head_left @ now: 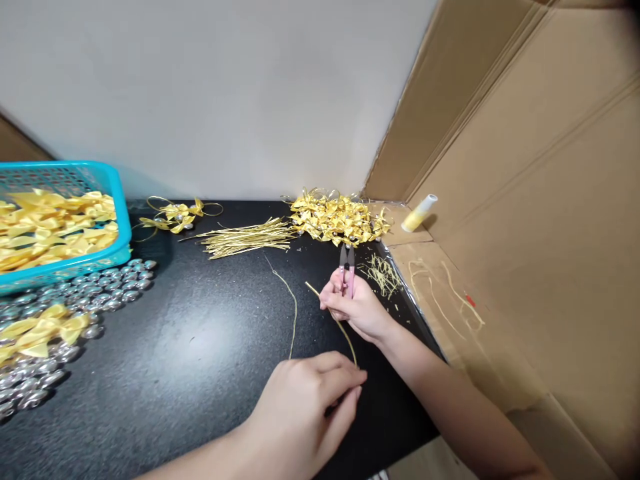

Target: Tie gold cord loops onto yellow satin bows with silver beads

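My left hand (305,400) is closed, its thumb and forefinger pinching the lower part of a gold cord (349,340). The cord curves up to my right hand (357,308), which grips it near its upper end, with a short tip sticking out to the left. The same right hand also holds pink-handled thread snips (348,263), blades pointing away and slightly apart. From behind my left hand a thin gold thread (295,310) runs up across the black table; its lower end is hidden. The curled fingers of the left hand are partly out of sight.
Behind lie a pile of finished yellow bows (335,217), cut gold cords (250,238) and a few looped bows (177,217). Thread scraps (383,275) and a spool (419,213) are right. Left are a blue basket (123,207) of bows and silver beads (117,287). Cardboard walls (525,167) the right side.
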Available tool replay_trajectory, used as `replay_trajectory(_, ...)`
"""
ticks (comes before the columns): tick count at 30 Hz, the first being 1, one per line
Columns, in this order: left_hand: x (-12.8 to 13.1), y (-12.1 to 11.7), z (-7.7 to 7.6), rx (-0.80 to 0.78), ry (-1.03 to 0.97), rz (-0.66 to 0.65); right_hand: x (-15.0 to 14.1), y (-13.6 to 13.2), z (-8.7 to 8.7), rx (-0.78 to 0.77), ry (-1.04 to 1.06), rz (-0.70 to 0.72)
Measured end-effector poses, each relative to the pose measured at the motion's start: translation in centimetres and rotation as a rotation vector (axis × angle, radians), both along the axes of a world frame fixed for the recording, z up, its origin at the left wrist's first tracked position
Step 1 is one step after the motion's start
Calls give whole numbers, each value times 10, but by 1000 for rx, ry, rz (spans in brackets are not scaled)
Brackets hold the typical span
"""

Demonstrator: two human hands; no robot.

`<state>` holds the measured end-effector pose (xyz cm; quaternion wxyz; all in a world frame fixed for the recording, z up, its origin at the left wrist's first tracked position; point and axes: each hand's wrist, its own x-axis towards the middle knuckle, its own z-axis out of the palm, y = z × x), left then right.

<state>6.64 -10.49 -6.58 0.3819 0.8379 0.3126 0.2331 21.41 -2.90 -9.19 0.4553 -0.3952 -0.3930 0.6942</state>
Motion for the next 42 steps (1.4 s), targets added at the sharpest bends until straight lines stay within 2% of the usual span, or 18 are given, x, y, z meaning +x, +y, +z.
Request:
replay_trajectory(2,-1,-2,3,21,-115,35,1,-1,3,41,36,-16)
replay_trajectory(4,-3,4,8,-29,-243,166,1,-1,6,99,66,-85)
replay_trajectory(7,-6,25,11,-296,-465,598,-1,-4,7,178,52,-192)
replay_trajectory(8,-7,33,10,-402,-537,675,-3,-5,6,197,31,-202)
replay_trajectory(9,-7,40,8,-501,-563,695,-4,-7,5,213,5,-197)
replay_trajectory(11,-7,49,4,-612,-596,680,-8,-10,4,234,-60,-161)
replay_trajectory(13,-7,53,0,-643,-619,672,-11,-13,4,242,-126,-126)
replay_trajectory(19,-8,54,-2,-629,-654,664,-17,-18,6,259,-157,-90)
replay_trajectory(24,-11,56,-2,-620,-593,679,-14,-19,2,319,-193,-84)
replay_trajectory(28,-13,59,3,-614,-477,668,2,-15,3,476,-368,-91)
replay_trajectory(33,-16,64,10,-676,-330,515,18,-11,17,749,-869,-47)
replay_trajectory(42,-21,64,15,-637,-288,454,21,-11,21,966,-1100,-68)
